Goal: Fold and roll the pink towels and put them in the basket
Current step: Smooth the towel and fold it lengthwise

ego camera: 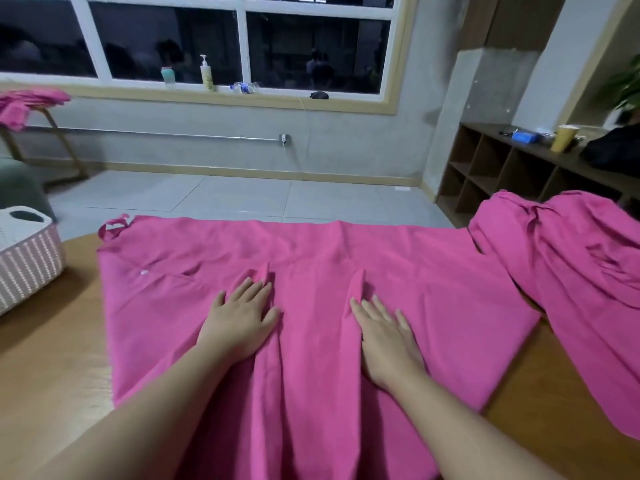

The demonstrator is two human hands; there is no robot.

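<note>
1. Early days: the pink towel (311,306) lies spread flat on the wooden table (52,358), not folded or rolled yet.
2. Left hand (239,317) and right hand (384,337) both press flat on it, fingers straight, gripping nothing.
3. Right of that towel, a second crumpled towel (571,282) waits.
4. Left of it, the woven basket (27,261); can't see any rolls inside.
</note>
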